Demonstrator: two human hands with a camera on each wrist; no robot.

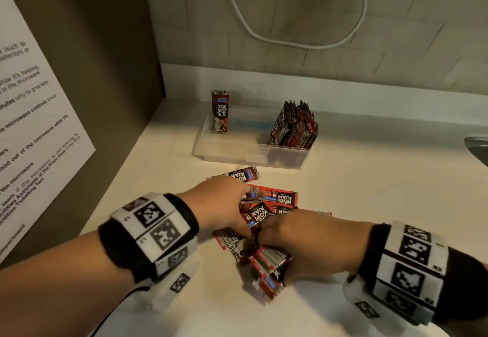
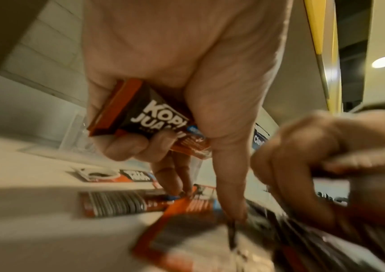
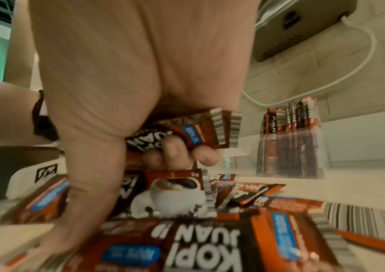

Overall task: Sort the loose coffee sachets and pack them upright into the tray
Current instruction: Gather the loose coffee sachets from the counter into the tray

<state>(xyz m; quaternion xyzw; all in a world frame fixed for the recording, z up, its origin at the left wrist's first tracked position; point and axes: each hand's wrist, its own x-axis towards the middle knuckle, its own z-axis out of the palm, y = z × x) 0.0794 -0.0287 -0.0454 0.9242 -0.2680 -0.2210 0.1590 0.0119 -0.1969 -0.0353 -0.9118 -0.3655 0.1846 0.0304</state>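
1 clear tray [image 1: 208,149] on the counter [image 1: 369,191]. 1 sachet [image 1: 220,112] upright at the tray's left end; a packed upright bunch [image 1: 294,128] at its right end, too tight to count. Loose sachets [image 1: 274,199] on the counter: approx. 8+, overlapping, exact no. unclear. 2 hands: left [image 1: 224,204], right [image 1: 303,241], each gripping a few sachets.

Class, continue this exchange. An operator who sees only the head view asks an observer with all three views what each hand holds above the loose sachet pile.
Operator: The back of the left hand hides its palm from me. Is it holding anything?
Observer: Yes. The left hand grips a sachet in its curled fingers, label facing out.
Operator: And the right hand's grip?
Observer: The right hand has its fingers curled round a bundle of sachets, with the striped ends stacked together.
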